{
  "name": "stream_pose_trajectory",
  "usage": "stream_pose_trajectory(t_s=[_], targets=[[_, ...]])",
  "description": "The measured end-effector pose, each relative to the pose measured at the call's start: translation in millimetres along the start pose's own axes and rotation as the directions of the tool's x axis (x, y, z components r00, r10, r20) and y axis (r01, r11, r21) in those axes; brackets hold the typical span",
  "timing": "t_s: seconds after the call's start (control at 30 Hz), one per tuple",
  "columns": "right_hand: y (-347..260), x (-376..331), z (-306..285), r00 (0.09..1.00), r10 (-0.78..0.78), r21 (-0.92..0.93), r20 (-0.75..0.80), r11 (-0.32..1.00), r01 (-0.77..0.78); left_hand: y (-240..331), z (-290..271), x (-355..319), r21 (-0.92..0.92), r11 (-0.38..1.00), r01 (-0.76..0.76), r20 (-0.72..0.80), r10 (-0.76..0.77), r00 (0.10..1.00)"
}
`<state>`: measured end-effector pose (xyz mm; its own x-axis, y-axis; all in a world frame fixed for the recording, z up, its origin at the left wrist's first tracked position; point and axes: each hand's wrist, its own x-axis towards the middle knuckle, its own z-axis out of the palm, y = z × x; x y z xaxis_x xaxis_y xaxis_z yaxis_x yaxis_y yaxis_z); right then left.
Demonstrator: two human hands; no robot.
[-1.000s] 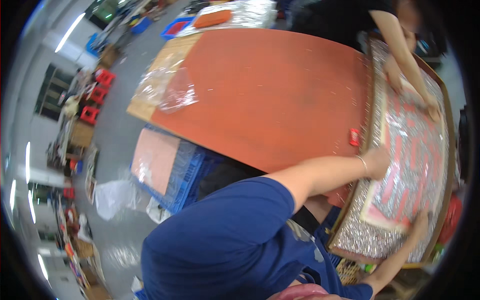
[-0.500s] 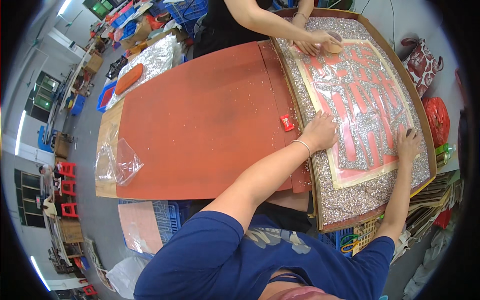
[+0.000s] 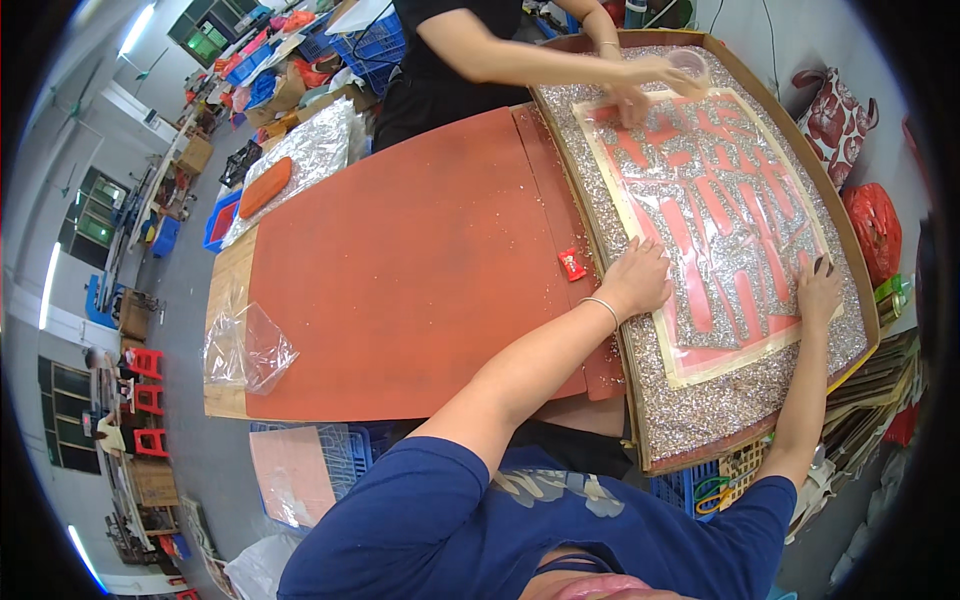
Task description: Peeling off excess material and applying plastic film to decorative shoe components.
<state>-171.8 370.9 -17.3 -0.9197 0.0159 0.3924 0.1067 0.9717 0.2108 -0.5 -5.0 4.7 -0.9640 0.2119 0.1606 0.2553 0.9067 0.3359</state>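
Observation:
A pink patterned sheet (image 3: 684,283) with clear film and a cream taped border lies on loose silvery glitter flakes (image 3: 690,420) in a shallow box. My left hand (image 3: 640,277), a bangle at its wrist, grips the sheet's left edge with bent fingers. At the right edge, my right hand (image 3: 819,290) closes on the border; a small dark spot shows at its fingertips. Across from me, a co-worker's hand (image 3: 660,72) holds a roll of tape (image 3: 688,66) above the far edge. The co-worker's other hand (image 3: 630,103) is down at the sheet's far left corner.
The tray's brown wall (image 3: 842,200) surrounds the flakes. To its left is a red-brown tabletop (image 3: 400,270) with scattered flakes, a small red packet (image 3: 572,264) and a clear plastic bag (image 3: 262,345). Scissors (image 3: 712,492) lie in a crate below; stacked boards (image 3: 875,425) stand at right.
The co-worker's hand has lifted the tape roll off the sheet, toward the far side. The other hand has pulled its fingers up. My hands keep their places on the edges.

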Motion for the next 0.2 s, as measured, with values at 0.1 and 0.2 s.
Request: stream_pose_trajectory(t_s=[0.1, 0.2], targets=[[1.2, 1.9, 4.6, 0.999, -0.014, 0.026, -0.039, 1.000, 0.015, -2.1, 5.4, -2.4, -0.009, 1.000, 0.002, -0.023, -0.002, 1.000], [-2.0, 3.1, 8.3, 0.999, 0.009, 0.047, -0.033, 0.999, -0.008, -1.9, 2.5, -0.5, -0.009, 1.000, 0.013, 0.033, -0.012, 0.999]])
